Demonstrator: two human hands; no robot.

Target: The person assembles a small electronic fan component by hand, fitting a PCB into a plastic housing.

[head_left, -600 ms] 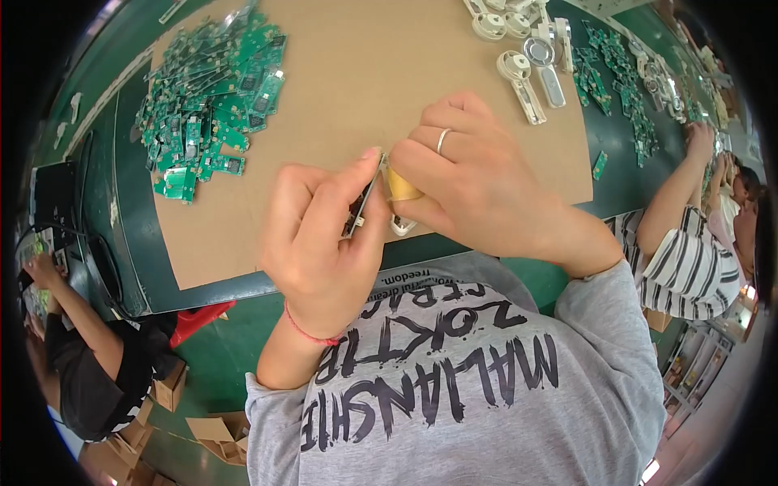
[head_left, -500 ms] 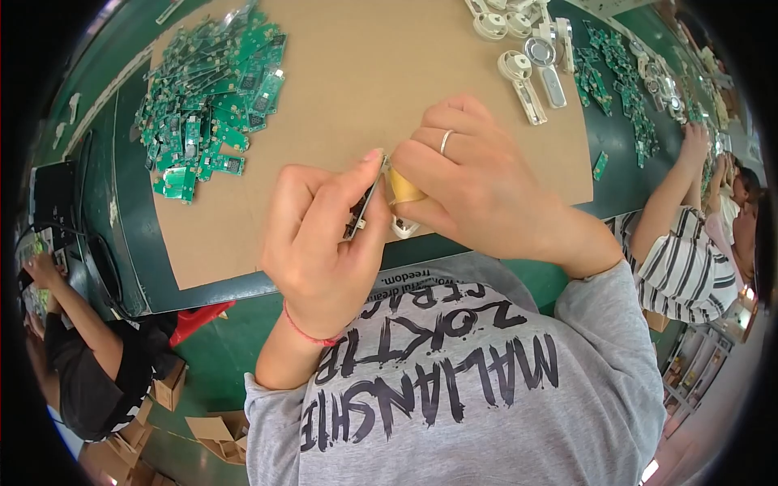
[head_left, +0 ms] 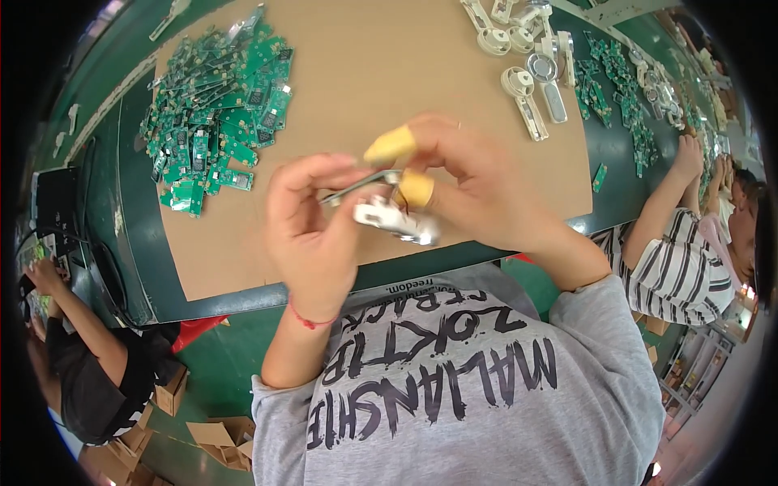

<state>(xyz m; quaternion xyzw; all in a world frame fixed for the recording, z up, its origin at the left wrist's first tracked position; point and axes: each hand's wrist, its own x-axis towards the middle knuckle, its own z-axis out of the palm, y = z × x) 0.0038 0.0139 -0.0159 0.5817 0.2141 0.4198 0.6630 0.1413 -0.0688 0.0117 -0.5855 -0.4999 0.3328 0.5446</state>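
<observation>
Over the near edge of the cardboard, my left hand [head_left: 312,223] grips a thin circuit board [head_left: 356,188] between thumb and fingers. Just below the board is a white plastic part [head_left: 393,220] with a shiny end, blurred by motion. Thin dark wires seem to run between the two. My right hand [head_left: 478,182] is at the board's right end, with yellow covers on thumb and index finger. These two fingertips are spread apart, one above and one below the board's end, and nothing shows clearly between them.
A heap of green circuit boards [head_left: 215,105] lies on the brown cardboard sheet [head_left: 348,81] at the left. White plastic housings [head_left: 519,81] lie at the far right. Further boards [head_left: 624,97] are spread on the dark table. Co-workers sit at both sides.
My right fingers have opened from their pinch and moved up a little. The board has tilted flatter, and the white part now shows below it.
</observation>
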